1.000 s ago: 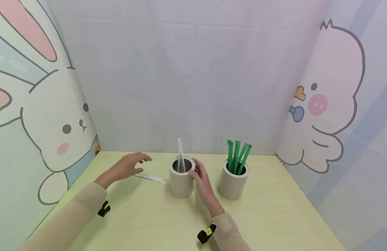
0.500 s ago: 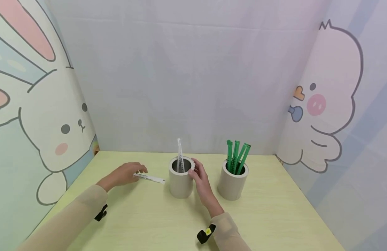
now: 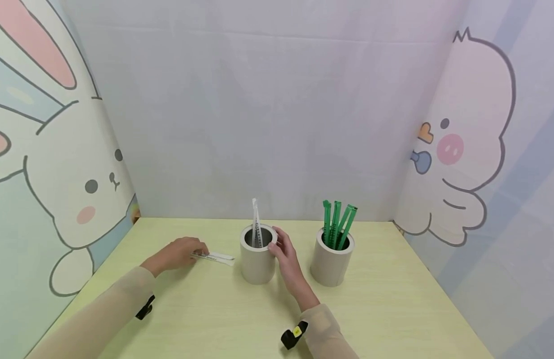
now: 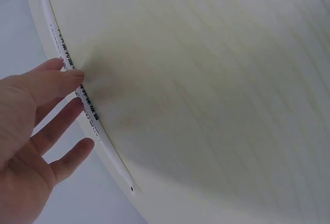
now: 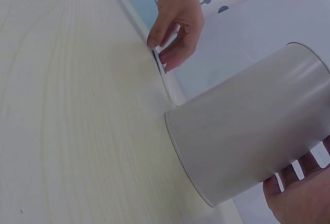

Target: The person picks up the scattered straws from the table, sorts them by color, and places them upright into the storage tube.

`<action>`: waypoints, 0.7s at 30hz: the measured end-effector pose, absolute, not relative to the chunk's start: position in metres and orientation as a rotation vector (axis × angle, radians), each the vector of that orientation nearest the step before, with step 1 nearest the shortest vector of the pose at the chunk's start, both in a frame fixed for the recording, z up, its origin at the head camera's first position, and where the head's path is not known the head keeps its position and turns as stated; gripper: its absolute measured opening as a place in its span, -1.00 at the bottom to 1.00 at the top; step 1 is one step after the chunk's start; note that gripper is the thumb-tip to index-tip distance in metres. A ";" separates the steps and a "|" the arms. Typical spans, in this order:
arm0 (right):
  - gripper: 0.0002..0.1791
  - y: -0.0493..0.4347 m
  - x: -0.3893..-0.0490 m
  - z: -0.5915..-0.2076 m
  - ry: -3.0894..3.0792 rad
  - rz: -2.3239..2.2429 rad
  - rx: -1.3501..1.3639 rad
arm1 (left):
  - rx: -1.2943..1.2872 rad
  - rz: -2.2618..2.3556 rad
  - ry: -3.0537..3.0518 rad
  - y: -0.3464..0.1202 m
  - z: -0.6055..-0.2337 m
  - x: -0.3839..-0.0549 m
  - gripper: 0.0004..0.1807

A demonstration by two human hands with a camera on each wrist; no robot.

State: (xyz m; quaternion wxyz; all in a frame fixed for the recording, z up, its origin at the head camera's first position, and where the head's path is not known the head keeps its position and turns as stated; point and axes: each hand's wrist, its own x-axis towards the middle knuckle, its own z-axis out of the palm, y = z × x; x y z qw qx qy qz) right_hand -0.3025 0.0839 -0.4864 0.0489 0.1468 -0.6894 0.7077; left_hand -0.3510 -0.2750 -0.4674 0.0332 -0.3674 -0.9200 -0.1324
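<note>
At the left of the table, my left hand [image 3: 180, 254] pinches a slim white wrapped straw [image 4: 90, 108], printed with dark characters, between thumb and fingertips. Its ring and little fingers are spread beside the straw in the left wrist view. My right hand [image 3: 290, 259] holds the right side of a light grey cylindrical holder [image 3: 258, 264], thumb at the rim and fingers behind. The holder stands upright, with white wrapped straws [image 3: 256, 219] leaning inside it. In the right wrist view the holder's wall [image 5: 252, 126] fills the right side, fingers at its edge.
Right of my right hand stands a second grey holder [image 3: 330, 269] with several green wrapped straws [image 3: 335, 219] in it. The pale wooden table [image 3: 241, 319] ends at a grey backdrop [image 3: 277, 124], with cartoon-printed walls on both sides.
My left hand has come down to the straw on the table, and its raised, parted fingers have closed on it. The right hand and the holder stay in place.
</note>
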 end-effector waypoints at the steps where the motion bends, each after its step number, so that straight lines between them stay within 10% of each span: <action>1: -0.37 0.084 -0.302 -0.486 -2.105 2.148 0.452 | -1.137 -0.418 -2.829 -0.275 -0.468 -0.351 -0.65; 21: -0.37 0.084 -0.303 -0.486 -2.115 2.126 0.461 | -1.268 -0.464 -2.794 -0.277 -0.466 -0.349 -0.65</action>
